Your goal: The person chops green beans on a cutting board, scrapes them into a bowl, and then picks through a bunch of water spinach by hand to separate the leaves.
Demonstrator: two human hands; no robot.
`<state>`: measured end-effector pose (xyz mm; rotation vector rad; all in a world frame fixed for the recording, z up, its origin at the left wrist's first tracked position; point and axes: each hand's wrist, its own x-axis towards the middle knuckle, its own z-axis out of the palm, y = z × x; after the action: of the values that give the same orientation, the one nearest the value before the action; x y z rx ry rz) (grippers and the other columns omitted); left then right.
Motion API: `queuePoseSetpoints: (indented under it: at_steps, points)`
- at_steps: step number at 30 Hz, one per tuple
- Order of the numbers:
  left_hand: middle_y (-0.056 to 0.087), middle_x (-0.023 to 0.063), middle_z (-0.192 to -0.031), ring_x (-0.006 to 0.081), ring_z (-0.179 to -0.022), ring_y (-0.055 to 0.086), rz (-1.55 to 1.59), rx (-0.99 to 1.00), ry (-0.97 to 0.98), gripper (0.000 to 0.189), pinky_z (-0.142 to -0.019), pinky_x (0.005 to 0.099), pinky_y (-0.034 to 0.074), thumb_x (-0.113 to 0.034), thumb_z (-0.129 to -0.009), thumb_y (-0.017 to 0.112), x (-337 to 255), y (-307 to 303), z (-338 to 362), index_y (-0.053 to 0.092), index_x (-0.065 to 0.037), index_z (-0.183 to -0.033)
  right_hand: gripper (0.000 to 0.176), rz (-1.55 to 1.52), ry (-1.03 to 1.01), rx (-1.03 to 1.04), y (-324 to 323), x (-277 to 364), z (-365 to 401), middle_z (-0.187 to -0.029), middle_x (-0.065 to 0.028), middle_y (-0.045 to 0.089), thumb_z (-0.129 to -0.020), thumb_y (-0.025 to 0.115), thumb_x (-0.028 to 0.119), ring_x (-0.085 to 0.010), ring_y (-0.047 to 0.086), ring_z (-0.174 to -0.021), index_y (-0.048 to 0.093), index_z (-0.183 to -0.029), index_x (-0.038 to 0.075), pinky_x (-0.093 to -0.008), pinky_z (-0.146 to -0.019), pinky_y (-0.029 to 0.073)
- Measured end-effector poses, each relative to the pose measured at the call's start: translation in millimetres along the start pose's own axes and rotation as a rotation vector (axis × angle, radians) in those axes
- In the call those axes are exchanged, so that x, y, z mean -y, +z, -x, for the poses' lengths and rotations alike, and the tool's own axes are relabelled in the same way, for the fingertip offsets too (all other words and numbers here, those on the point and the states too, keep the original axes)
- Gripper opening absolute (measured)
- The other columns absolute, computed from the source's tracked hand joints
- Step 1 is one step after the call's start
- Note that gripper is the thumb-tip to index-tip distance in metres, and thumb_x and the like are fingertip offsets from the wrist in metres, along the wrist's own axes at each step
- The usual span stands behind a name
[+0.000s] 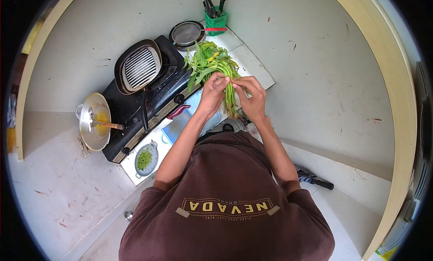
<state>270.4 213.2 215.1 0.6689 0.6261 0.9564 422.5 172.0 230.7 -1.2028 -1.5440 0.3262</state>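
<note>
A bunch of leafy greens (209, 64) with long green stems is held up in front of my chest. Its leaves droop to the left, and the root ends hang down between my wrists. My left hand (214, 94) is closed around the stems from the left side. From the right, my right hand (252, 97) meets it, thumb and fingertips pinched together at the middle of the stems. Whether those fingertips grip a stem or a tie is too small to tell. Below the bunch lies a blue cutting board (178, 125), partly covered by my left forearm, with a red-handled knife (178, 112) by it.
A black gas stove (122, 114) bears a grill pan (137, 67) and a wok (92, 137) with a wooden-handled ladle. Chopped greens lie in a grey dish (151, 168) in front. A sieve (187, 34) and green basket (216, 21) of utensils stand in the far corner.
</note>
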Motion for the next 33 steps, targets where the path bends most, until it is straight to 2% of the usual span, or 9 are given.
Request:
queuePoseSetpoints:
  at_steps: [9, 12, 15, 18, 19, 22, 25, 31, 33]
  points:
    - [0.068, 0.0039, -0.098, 0.0089, -0.095, 0.060, -0.125, -0.021, -0.052, 0.013, -0.076, 0.0276, 0.047, -0.018, -0.102, 0.061, 15, -2, 2, 0.053, -0.010, -0.108, 0.006, 0.196, 0.096, 0.154, 3, -5, 11, -0.097, -0.0148, 0.053, -0.097, 0.055, 0.003, -0.0330, 0.058, -0.084, 0.055, -0.102, -0.001, -0.0415, -0.076, 0.047]
    - [0.067, 0.0039, -0.100, 0.0095, -0.096, 0.059, -0.121, -0.075, -0.089, 0.014, -0.078, 0.0287, 0.047, -0.020, -0.103, 0.060, 28, -10, -1, 0.055, -0.010, -0.110, 0.017, 0.181, 0.101, 0.191, 4, -8, 14, -0.102, -0.0188, 0.050, -0.088, 0.054, -0.005, -0.0413, 0.055, -0.091, 0.053, -0.103, 0.002, -0.0513, -0.077, 0.043]
    - [0.064, 0.0055, -0.104, 0.0122, -0.097, 0.059, -0.139, -0.154, -0.115, 0.016, -0.081, 0.0296, 0.049, -0.020, -0.104, 0.056, 31, -10, -2, 0.055, -0.007, -0.113, 0.016, 0.141, 0.121, 0.263, 3, -7, 19, -0.103, -0.0200, 0.046, -0.087, 0.053, -0.006, -0.0418, 0.054, -0.090, 0.052, -0.101, 0.001, -0.0506, -0.077, 0.043]
    - [0.063, 0.0075, -0.103, 0.0126, -0.085, 0.059, -0.006, -0.239, -0.114, 0.019, -0.069, 0.0238, 0.048, -0.021, -0.105, 0.054, 22, -5, -7, 0.055, -0.003, -0.113, 0.017, 0.155, 0.098, 0.449, -5, -6, 21, -0.103, -0.0191, 0.045, -0.084, 0.053, -0.007, -0.0405, 0.054, -0.089, 0.051, -0.100, 0.001, -0.0492, -0.078, 0.043]
    - [0.061, 0.0105, -0.105, 0.0183, -0.087, 0.061, 0.050, -0.242, -0.094, 0.021, -0.079, 0.0297, 0.055, -0.019, -0.106, 0.051, 20, -10, -12, 0.054, 0.001, -0.112, 0.019, 0.093, 0.074, 0.466, -5, -9, 26, -0.103, -0.0182, 0.044, -0.083, 0.053, -0.008, -0.0393, 0.053, -0.093, 0.049, -0.100, 0.001, -0.0486, -0.080, 0.043]
    - [0.060, 0.0116, -0.107, 0.0196, -0.091, 0.062, 0.059, -0.237, -0.141, 0.021, -0.081, 0.0357, 0.057, -0.015, -0.108, 0.045, 14, -19, -22, 0.053, 0.003, -0.114, 0.019, 0.003, 0.159, 0.588, -11, -6, 35, -0.104, -0.0181, 0.043, -0.084, 0.052, -0.008, -0.0392, 0.052, -0.098, 0.049, -0.101, 0.001, -0.0475, -0.084, 0.044]
    - [0.059, 0.0112, -0.103, 0.0187, -0.087, 0.061, 0.054, -0.222, -0.120, 0.020, -0.080, 0.0354, 0.058, -0.015, -0.108, 0.044, 13, -30, -33, 0.053, 0.002, -0.111, 0.018, -0.025, 0.167, 0.664, -17, -3, 41, -0.107, -0.0181, 0.043, -0.086, 0.051, -0.007, -0.0391, 0.051, -0.101, 0.048, -0.102, 0.001, -0.0465, -0.089, 0.044]
    - [0.058, 0.0085, -0.098, 0.0157, -0.078, 0.058, 0.023, -0.256, -0.130, 0.021, -0.070, 0.0327, 0.056, -0.020, -0.107, 0.048, 23, -22, -42, 0.051, 0.001, -0.108, 0.015, -0.066, 0.045, 0.571, -20, 6, 44, -0.109, -0.0182, 0.047, -0.091, 0.049, -0.003, -0.0371, 0.052, -0.106, 0.048, -0.105, 0.000, -0.0457, -0.090, 0.043]
    - [0.057, 0.0081, -0.097, 0.0149, -0.077, 0.057, -0.049, -0.270, -0.128, 0.022, -0.068, 0.0316, 0.055, -0.022, -0.107, 0.049, 29, -16, -41, 0.051, 0.000, -0.109, 0.013, -0.030, 0.137, 0.616, -16, 0, 42, -0.107, -0.0194, 0.051, -0.093, 0.048, -0.001, -0.0373, 0.054, -0.105, 0.049, -0.106, 0.001, -0.0465, -0.088, 0.043]
